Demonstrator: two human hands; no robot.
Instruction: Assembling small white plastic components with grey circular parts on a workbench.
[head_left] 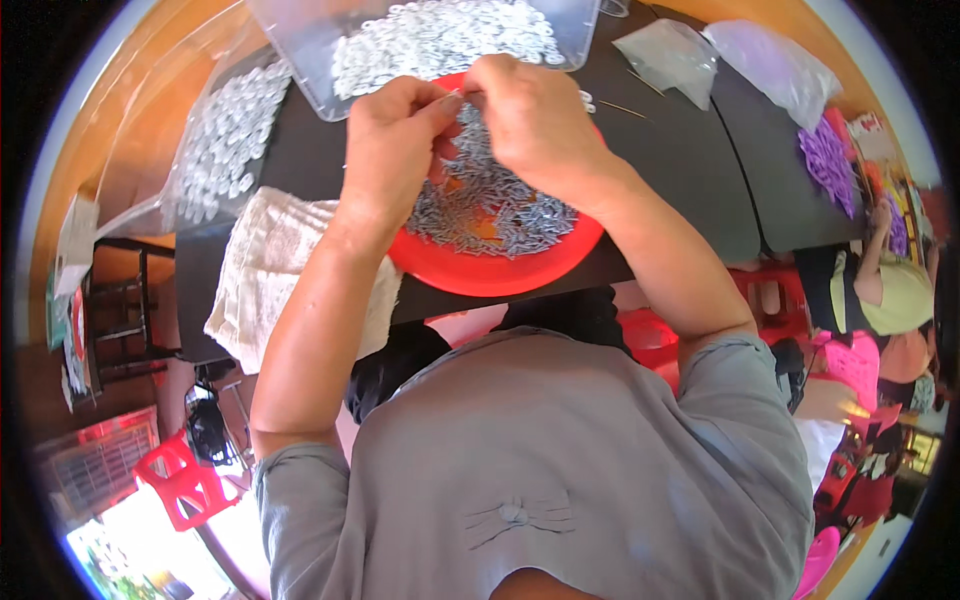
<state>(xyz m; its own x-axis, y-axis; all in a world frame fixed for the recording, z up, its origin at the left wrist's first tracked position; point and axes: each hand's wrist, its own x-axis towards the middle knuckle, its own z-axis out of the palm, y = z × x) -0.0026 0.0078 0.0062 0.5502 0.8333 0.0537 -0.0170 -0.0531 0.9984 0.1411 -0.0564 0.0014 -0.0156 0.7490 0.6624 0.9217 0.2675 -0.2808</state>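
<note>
My left hand [393,140] and my right hand [530,112] meet over the far part of a round red basin [500,282]. Thumbs and fingers of both are pinched together, almost touching. Something tiny and whitish shows between the fingertips, too small to name. Below them, the basin holds a heap of small slim grey metal pieces [515,240], like screws or pins. Just beyond my hands stands a clear plastic tub [578,35] with many small white, ring-like pieces [450,38] inside. More whitish pieces [225,140] lie in clear plastic at the left.
A cream cloth [285,265] hangs over the near edge of the dark table [690,190]. Thin brass-coloured sticks [622,108], plastic bags [775,70] and a purple bundle [828,168] lie to the right. Another person [895,295] sits at far right. A red stool [185,482] stands lower left.
</note>
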